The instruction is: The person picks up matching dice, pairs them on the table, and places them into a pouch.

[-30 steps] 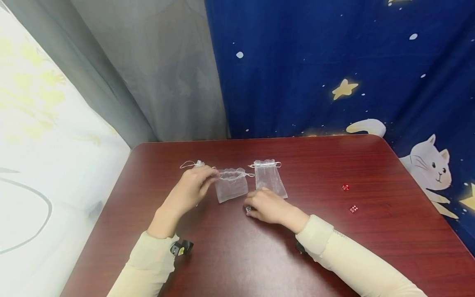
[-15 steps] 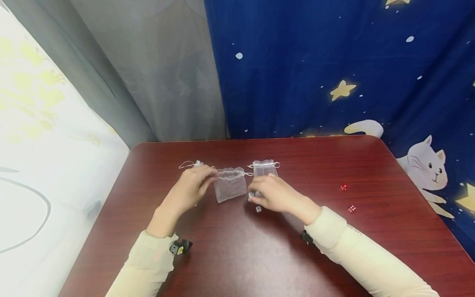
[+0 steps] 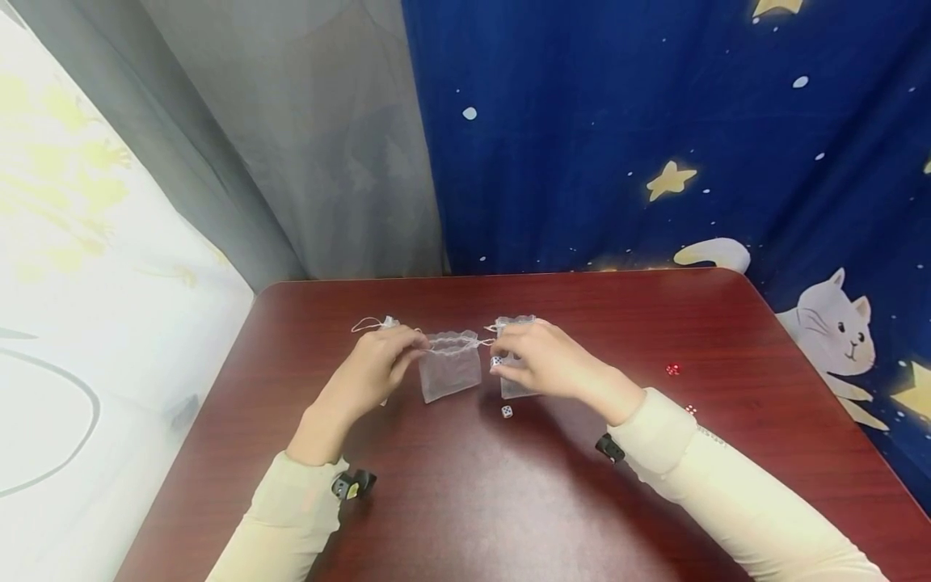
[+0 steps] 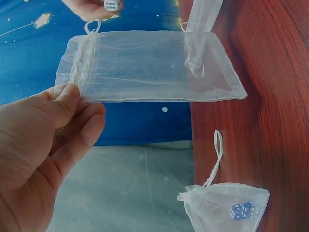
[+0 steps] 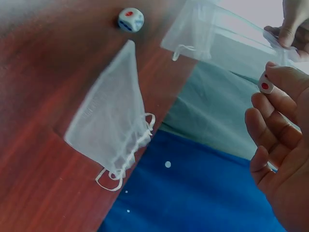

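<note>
My left hand pinches a sheer white drawstring pouch by its mouth edge. In the left wrist view the pouch hangs up off the table, see-through, nothing visible inside. Between thumb and fingertips my right hand pinches a white die, just right of that pouch's mouth. A second white die lies on the table below the right hand. Another sheer pouch lies flat, partly hidden under the right hand in the head view. A gathered pouch holding blue dice lies near my left hand.
Two red dice, one nearer the back and one partly behind the right sleeve, lie on the right of the red-brown table. Grey and blue curtains hang behind the table's far edge.
My right hand has picked up a white die, leaving another on the table, and has moved up toward the held pouch's mouth. The left hand has stayed in place.
</note>
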A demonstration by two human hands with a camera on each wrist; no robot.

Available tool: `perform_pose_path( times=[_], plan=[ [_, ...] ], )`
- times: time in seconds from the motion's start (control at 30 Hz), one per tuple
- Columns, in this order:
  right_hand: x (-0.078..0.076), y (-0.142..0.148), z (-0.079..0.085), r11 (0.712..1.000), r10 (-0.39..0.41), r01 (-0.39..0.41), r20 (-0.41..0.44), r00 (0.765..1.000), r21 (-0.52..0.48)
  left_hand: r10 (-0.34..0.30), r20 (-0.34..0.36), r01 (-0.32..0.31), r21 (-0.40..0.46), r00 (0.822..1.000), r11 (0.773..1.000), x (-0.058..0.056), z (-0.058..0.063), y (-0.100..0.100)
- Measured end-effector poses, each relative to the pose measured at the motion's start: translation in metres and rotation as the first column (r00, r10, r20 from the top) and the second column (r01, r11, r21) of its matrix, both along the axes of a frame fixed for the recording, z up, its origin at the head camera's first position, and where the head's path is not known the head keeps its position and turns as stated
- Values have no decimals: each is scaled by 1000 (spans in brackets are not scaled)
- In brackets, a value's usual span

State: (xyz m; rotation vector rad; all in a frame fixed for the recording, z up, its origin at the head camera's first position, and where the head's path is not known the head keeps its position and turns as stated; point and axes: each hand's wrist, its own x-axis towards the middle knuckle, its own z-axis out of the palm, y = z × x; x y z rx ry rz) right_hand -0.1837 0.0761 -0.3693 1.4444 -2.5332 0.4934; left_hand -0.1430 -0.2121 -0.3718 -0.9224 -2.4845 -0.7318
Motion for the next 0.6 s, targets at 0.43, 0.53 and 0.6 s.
perform_pose_path(
  times=[0.43,0.53,0.6],
  plan=[
    [-5,-5,29,997,10,-9,6,1000,-75,-11,9,11,-14,1000,1000,0,0,1],
    [-5,-11,35,995,30,-29,11,999,-96,-1,35,2,-31,999,1000,0,1,5],
    [-5,-16,37,995,37,-36,13,999,-98,9,41,-7,-48,999,999,1,3,9]
  ],
)
